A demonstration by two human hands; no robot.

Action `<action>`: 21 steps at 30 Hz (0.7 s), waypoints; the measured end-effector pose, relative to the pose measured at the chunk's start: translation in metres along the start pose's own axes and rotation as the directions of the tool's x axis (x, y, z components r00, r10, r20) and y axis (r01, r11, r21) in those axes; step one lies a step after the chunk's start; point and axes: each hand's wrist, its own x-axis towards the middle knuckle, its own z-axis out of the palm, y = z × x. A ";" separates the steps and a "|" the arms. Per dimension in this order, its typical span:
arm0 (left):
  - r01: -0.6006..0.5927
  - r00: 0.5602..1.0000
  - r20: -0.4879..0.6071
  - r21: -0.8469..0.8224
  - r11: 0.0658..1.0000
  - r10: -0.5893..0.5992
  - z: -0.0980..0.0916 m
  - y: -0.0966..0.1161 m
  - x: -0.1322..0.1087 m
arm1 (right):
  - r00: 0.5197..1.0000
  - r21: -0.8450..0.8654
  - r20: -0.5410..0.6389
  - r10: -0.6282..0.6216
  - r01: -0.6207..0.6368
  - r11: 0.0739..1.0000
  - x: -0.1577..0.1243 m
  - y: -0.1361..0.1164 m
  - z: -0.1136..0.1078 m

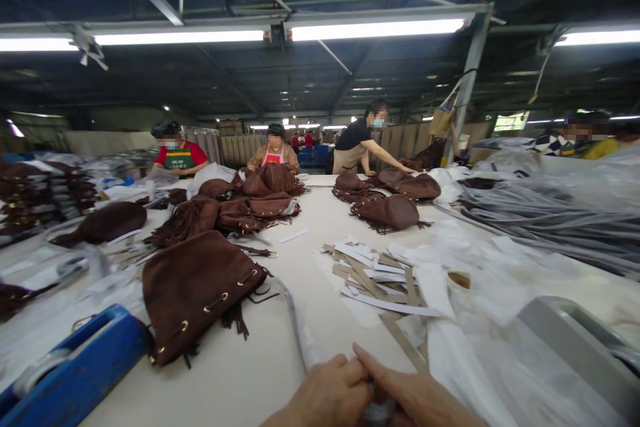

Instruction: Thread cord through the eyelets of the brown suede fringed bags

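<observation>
Item: one long grey strip [295, 327], lying on the pale counter [235, 390] and, from the worker's place, running from about 11 o'clock down to the two hands at 6 o'clock. Handling, as I judged it from where I stood: light, soft and limp along its length, ready to bend, with a film-like skin that was probably a little slippery; not fragile, though the wrapping might have crumpled or torn under a hard pinch. Best hold: near its close end, with a second grip farther along to keep the curve from swinging. Appearance: narrow, dull grey with a cloudy sheen, gently bowed, its far end near the cord side of a dark brown bag [200, 293] with brass-coloured eyelets and fringe. Left hand [327, 390]: fingers curled closed over the strip's near end. Right hand [413, 387]: brought against the left, forefinger stretched to meet its fingers; whether it gripped anything I could not tell. Between the palms, low down: a bit of cloudy plastic [380, 411], mostly hidden. Surrounding stock: a blue tape dispenser [95, 367] at 9 o'clock, a heap of white and tan offcuts [380, 277] at 1 o'clock, a grey dispenser [565, 333] at 3 o'clock, and more brown bags [240, 210] beyond, toward 11 o'clock.
</observation>
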 end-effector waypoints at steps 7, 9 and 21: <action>0.136 0.989 0.060 -0.025 0.990 -0.134 0.010 0.011 0.000 | 0.999 0.031 0.025 0.021 -0.022 0.999 0.007 0.007 0.023; -0.041 0.997 0.067 -0.083 0.996 0.046 -0.012 0.001 -0.001 | 0.999 0.075 0.035 -0.018 0.015 0.997 0.007 0.002 0.014; 0.180 0.983 0.017 0.067 0.981 -0.182 0.023 0.024 -0.004 | 0.992 -0.026 0.078 -0.095 0.097 0.995 0.008 -0.028 -0.020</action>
